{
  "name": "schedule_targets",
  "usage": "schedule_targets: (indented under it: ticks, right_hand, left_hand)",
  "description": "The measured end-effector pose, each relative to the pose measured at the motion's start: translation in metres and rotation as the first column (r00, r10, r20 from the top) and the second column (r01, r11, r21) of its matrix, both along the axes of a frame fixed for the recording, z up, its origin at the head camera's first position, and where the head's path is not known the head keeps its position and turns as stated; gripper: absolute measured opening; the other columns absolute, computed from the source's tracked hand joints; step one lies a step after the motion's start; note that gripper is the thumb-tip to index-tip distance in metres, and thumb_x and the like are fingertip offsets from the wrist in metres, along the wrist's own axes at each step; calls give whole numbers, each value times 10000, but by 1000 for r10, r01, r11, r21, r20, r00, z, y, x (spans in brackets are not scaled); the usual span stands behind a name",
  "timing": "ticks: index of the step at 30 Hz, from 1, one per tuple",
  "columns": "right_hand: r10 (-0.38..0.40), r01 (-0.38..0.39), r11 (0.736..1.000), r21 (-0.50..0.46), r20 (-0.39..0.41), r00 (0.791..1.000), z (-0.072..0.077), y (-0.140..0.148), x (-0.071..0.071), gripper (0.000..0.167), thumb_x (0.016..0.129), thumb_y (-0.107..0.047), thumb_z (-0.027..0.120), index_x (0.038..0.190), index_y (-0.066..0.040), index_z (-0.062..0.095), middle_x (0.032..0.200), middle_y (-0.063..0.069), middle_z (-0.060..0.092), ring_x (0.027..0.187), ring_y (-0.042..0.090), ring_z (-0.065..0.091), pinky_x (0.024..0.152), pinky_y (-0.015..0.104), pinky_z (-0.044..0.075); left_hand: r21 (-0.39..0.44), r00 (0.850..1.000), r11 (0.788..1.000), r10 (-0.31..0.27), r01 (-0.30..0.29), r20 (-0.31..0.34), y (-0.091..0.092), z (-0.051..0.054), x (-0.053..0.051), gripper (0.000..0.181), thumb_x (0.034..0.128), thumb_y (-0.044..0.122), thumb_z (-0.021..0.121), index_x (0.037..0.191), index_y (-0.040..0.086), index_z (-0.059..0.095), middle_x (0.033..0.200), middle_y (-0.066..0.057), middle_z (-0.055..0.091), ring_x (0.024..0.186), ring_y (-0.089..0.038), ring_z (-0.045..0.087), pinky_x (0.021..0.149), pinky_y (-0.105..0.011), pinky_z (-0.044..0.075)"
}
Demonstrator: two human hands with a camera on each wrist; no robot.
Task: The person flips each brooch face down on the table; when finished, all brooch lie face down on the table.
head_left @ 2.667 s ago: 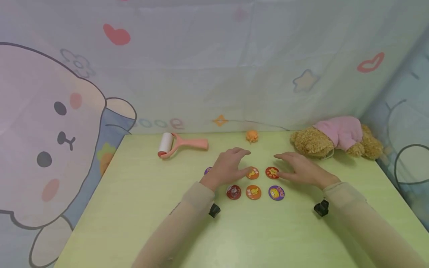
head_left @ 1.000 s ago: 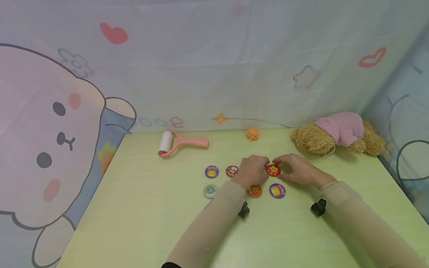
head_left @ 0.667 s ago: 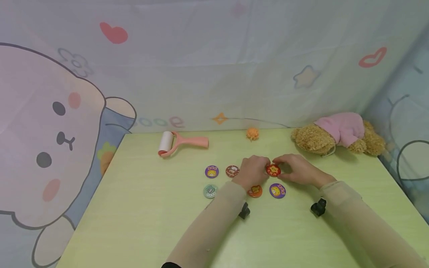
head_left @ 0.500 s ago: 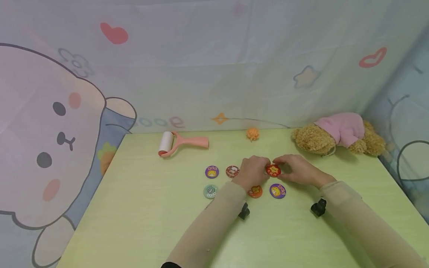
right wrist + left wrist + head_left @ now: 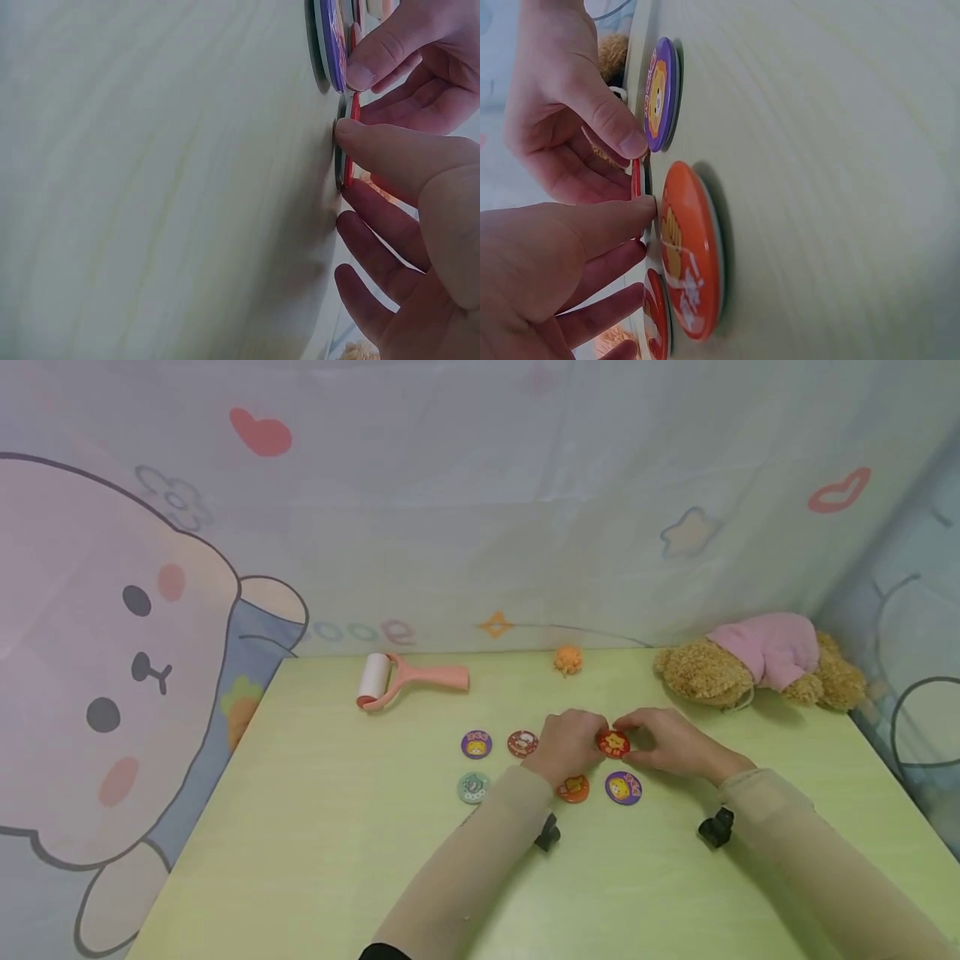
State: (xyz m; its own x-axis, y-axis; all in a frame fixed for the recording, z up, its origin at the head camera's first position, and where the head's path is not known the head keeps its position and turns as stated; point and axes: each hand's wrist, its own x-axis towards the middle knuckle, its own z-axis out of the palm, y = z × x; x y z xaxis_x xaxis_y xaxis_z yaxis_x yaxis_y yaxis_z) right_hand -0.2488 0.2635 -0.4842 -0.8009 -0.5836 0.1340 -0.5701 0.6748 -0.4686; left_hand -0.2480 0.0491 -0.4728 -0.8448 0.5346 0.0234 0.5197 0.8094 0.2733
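A round red badge (image 5: 613, 743) with a yellow star lies at the right end of the back row. My left hand (image 5: 567, 747) pinches its left edge between thumb and fingers. From the right, my right hand (image 5: 675, 742) holds the same badge by thumb and index finger. Both wrist views show the red badge edge-on, low over the table, between the thumbs. Near the left thumb in the left wrist view is an orange badge (image 5: 691, 259); a purple badge (image 5: 660, 94) lies by the right thumb. The left hand and forearm cover part of the badge rows.
Further left lie a purple badge (image 5: 476, 744), a brown badge (image 5: 522, 743) and a green badge (image 5: 473, 787). A pink-handled roller (image 5: 420, 678) lies at the back left, a small orange ball-like object (image 5: 568, 660) at the back. A teddy bear (image 5: 765, 660) lies at the back right.
Since the earliest frame my left hand has moved right to the red badge, uncovering the left badges. Both hands have taken its edges. Over the last second they have barely moved.
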Motion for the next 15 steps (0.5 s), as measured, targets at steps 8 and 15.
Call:
schedule_targets:
  ticks: [8,15]
  right_hand:
    - [5,-6,1000,-19,-38,999,-2,3,0,318,839,-91,878,1137,-57,772,1110,41,764,1065,258,707,941,496,559]
    - [21,-23,998,-62,-27,999,1,3,-1,283,856,-62,861,1128,-76,784,1149,56,737,1065,243,685,904,457,578]
  left_hand:
    - [-12,1000,1000,-9,9,-13,2,-4,-2,182,952,301,799,1098,193,792,1022,79,749,898,-89,632,829,-363,556]
    - [36,999,999,-38,38,-21,2,0,-3,185,960,268,795,1091,138,803,1032,28,732,909,-98,622,828,-300,556]
